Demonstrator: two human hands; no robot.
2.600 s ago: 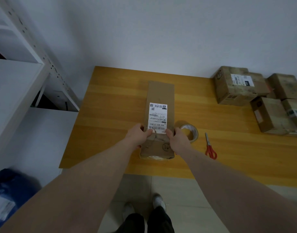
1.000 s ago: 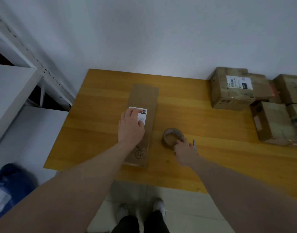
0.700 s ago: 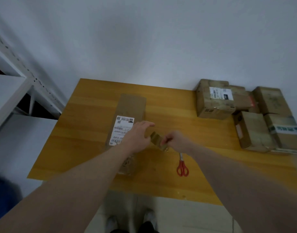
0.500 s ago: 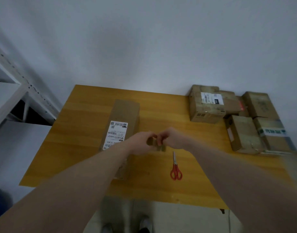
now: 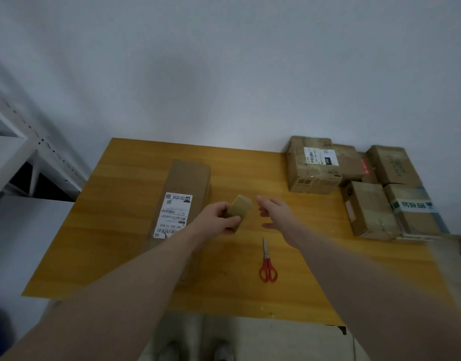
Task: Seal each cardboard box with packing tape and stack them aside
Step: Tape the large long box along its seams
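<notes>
My left grip (image 5: pixel 219 220) clutches the tape roll (image 5: pixel 239 209) edge-on above the bench (image 5: pixel 315 287), so my right grip (image 5: pixel 275 213), fingers spread and empty just beside it, can find the tape's end.

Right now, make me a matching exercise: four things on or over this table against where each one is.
Things:
1. tape roll
2. scissors
3. long box
4. right hand

Places:
a. flat on the table, near the front edge
b. open in the air, holding nothing
c. lying on the left half of the table, label up
d. gripped in the left hand

Pairs: 1-d, 2-a, 3-c, 4-b
</notes>
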